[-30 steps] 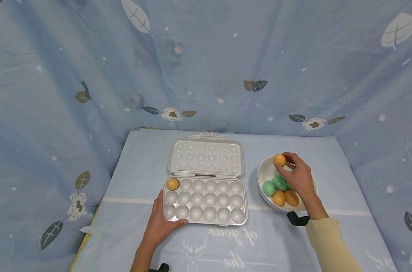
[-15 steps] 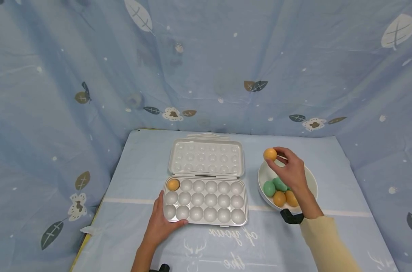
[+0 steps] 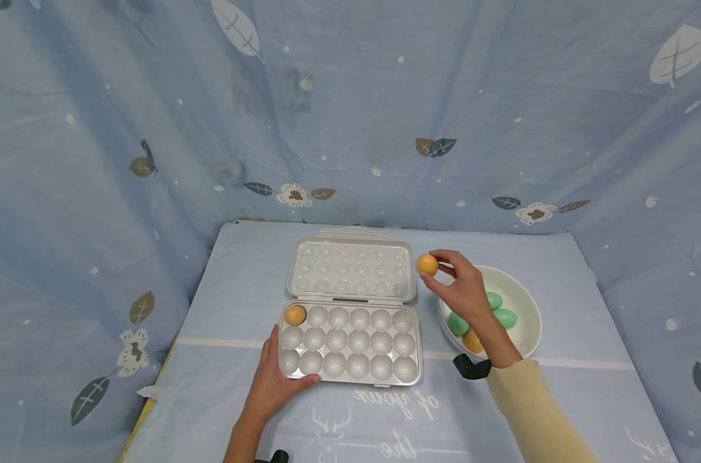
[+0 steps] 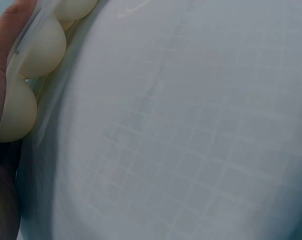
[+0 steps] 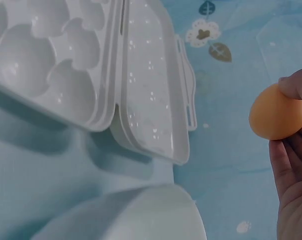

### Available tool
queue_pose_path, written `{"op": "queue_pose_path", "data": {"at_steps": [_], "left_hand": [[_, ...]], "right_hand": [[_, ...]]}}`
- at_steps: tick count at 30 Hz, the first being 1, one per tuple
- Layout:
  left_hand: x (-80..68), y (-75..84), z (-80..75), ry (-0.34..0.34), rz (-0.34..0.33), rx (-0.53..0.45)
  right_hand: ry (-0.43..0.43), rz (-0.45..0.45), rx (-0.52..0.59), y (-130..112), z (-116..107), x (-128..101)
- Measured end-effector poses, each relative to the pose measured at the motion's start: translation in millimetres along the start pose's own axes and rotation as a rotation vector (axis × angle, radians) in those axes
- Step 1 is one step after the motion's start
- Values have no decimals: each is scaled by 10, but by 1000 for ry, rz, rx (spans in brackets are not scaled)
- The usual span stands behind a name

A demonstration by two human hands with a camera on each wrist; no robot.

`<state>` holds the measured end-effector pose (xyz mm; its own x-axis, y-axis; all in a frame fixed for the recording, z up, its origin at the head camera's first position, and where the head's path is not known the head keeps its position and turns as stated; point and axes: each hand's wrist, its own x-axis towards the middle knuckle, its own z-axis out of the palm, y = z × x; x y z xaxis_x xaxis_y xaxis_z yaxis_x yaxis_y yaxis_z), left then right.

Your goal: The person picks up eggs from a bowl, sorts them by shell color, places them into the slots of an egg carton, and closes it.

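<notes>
My right hand pinches an orange egg between thumb and fingertips, raised between the open egg box and the bowl. In the right wrist view the same egg shows held from above and below. At the front left corner of the egg box, my left hand grips the edge, thumb along the front and fingers up the left side. Another orange egg sits in the back left cup. The left wrist view shows the thumb beside the rounded undersides of the cups.
A white bowl stands at the right, partly covered by my right forearm. It holds green eggs and an orange egg. The box's lid lies folded back towards the patterned curtain. A pale blue cloth covers the table.
My right hand has carried the orange egg leftward from over the bowl to near the lid's right side. More green eggs now show in the bowl. My left hand has stayed put.
</notes>
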<state>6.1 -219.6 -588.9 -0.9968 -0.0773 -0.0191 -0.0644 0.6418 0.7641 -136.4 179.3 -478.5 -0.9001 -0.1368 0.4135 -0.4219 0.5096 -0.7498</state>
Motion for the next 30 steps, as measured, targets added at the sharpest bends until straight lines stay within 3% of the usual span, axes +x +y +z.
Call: {"op": "queue_pose_path", "data": {"at_steps": [10,30], "left_hand": [[3,-9,9,-3,-8,3],[13,-48,52,36,59,-20]], "right_hand": [[-61,-5,69,-150,322,53],[-190,-51,211,-332,1082,25]]}}
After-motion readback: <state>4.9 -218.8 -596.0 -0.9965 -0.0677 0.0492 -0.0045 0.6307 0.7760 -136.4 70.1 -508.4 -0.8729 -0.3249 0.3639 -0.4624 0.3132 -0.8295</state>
